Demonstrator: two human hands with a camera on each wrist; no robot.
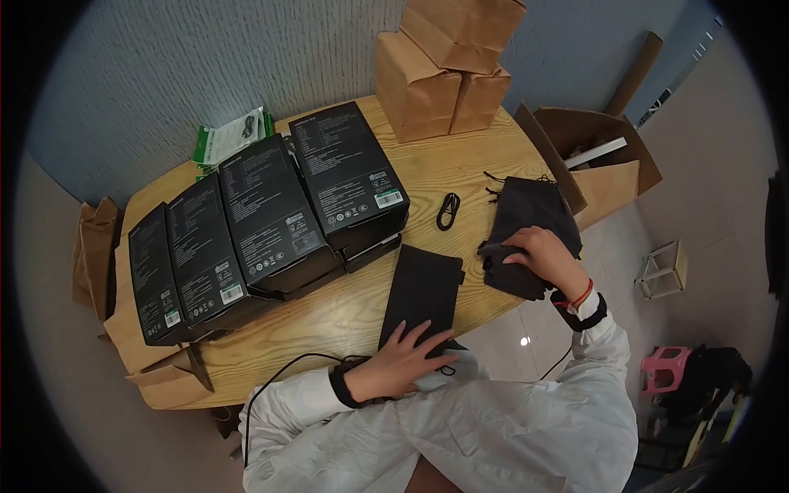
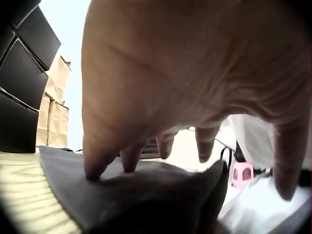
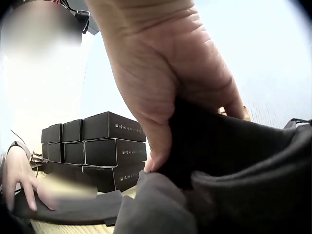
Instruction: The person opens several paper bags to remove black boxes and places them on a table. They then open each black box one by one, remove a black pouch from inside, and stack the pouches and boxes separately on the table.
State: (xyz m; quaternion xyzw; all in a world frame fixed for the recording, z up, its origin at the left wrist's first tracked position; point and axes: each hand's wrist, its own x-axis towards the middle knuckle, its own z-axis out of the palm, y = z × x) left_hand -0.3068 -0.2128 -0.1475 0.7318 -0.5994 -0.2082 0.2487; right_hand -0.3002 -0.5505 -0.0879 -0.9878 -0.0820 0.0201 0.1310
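A flat dark drawstring pouch (image 1: pixel 422 287) lies at the table's front edge, its near end reaching over toward the lap. My left hand (image 1: pixel 394 366) rests on that near end with the fingers spread. In the left wrist view the fingertips touch the pouch's grey fabric (image 2: pixel 131 190). To the right is a pile of dark drawstring pouches (image 1: pixel 534 205), cords toward the back. At the pile's near part, my right hand (image 1: pixel 546 256) pinches a fold of a pouch (image 3: pixel 214 146) between thumb and fingers. The palm hides part of that fold.
Black printed boxes (image 1: pixel 353 156) stand stacked on the left of the wooden table (image 1: pixel 288 349). A coiled black cable (image 1: pixel 447 212) lies mid-table. Brown paper bags (image 1: pixel 419 90) stand at the back, near green-and-white packets (image 1: pixel 230 135). An open cardboard box (image 1: pixel 612 185) sits beyond the right edge.
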